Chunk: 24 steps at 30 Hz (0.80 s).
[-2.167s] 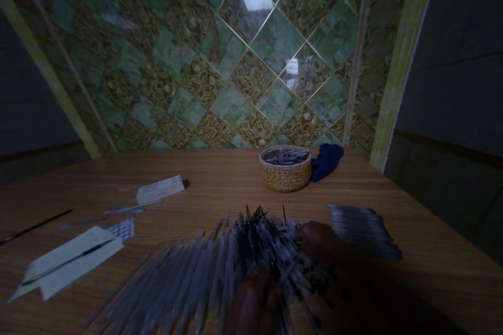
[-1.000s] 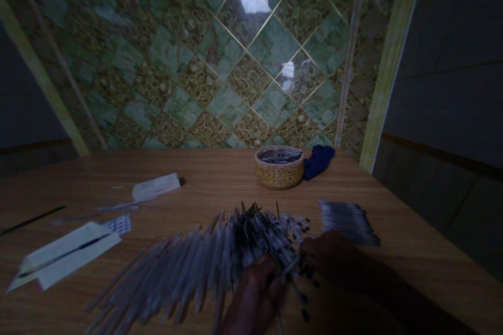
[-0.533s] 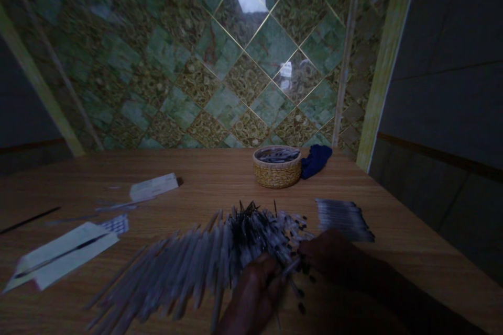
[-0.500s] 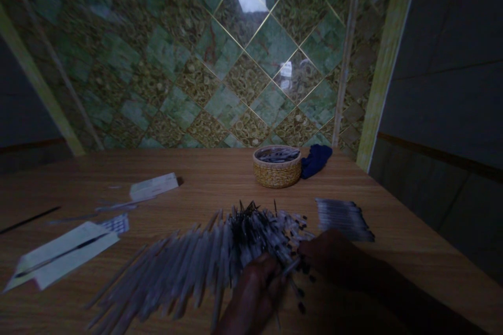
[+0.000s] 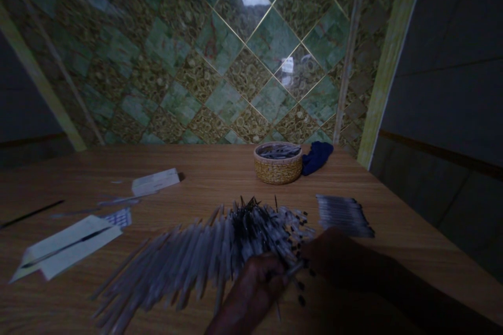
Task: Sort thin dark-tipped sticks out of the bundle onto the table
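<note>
My left hand (image 5: pixel 257 285) is closed on a clear pen (image 5: pixel 294 269) that slants up to the right. The pen's dark end reaches the fingers of my right hand (image 5: pixel 328 251), which are curled in; deep shadow hides what they grip. Just beyond my hands lies a heap of black pen tips and refills (image 5: pixel 251 220). A wide spread of clear pen barrels (image 5: pixel 176 261) covers the table on the left. Small black caps (image 5: pixel 301 300) are scattered around and below my right hand.
A neat row of pens (image 5: pixel 342 214) lies on the right. Behind stand a woven basket (image 5: pixel 278 170) filled with pens and a dark blue cloth (image 5: pixel 317 158). On the left are a white box (image 5: pixel 155 182), a folded paper (image 5: pixel 70 248) with a thin dark stick, and another dark stick (image 5: pixel 33 213).
My left hand has turned slightly and the pen in it shows more plainly, pointing up right. My right hand stays close to the pen's end. The view has shifted a little.
</note>
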Tool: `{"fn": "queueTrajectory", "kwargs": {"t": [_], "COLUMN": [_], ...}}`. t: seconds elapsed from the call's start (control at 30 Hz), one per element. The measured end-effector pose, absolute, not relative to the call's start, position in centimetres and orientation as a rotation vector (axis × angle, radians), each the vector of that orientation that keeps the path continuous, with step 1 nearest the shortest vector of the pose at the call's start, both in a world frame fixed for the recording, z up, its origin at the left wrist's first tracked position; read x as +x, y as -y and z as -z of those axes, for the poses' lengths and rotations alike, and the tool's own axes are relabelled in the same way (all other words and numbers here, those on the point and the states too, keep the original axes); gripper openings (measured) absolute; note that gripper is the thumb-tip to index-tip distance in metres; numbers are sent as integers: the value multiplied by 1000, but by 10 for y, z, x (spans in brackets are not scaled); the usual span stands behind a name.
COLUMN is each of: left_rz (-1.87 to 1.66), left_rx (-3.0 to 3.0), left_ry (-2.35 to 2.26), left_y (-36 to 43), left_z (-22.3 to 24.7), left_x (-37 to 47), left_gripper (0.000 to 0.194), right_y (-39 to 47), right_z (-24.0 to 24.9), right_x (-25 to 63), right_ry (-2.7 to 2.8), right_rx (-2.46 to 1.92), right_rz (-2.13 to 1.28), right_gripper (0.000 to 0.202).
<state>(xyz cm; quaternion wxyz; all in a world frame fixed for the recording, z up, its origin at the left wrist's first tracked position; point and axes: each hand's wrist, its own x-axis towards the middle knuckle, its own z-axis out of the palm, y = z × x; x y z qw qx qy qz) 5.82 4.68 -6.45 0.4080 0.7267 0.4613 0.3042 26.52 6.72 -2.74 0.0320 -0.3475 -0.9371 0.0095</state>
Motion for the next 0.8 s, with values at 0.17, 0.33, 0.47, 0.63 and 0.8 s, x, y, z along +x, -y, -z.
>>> {"fn": "queueTrajectory", "kwargs": {"t": [0.17, 0.33, 0.47, 0.63, 0.8], "left_rz": [-719, -677, -700, -751, -841], "left_rx": [1807, 1704, 1650, 1706, 1793], "left_ry": [-1098, -1076, -1095, -1115, -1164], "left_y": [-46, -48, -48, -45, -46], "left_z": [63, 70, 72, 62, 63], "left_x": [57, 55, 56, 60, 61], "left_gripper": [20, 18, 19, 20, 17], "right_y": [-67, -63, -65, -67, -65], "right_z": [29, 36, 48, 63, 74], "right_x": [271, 275, 275, 272, 265], "right_ry": [2724, 2486, 2291, 1989, 1786], "right_rx": [-1094, -1076, -996, -987, -1061], "right_rz": [-358, -748, -973, -1225, -1310], "right_gripper": [14, 14, 13, 15, 17]}}
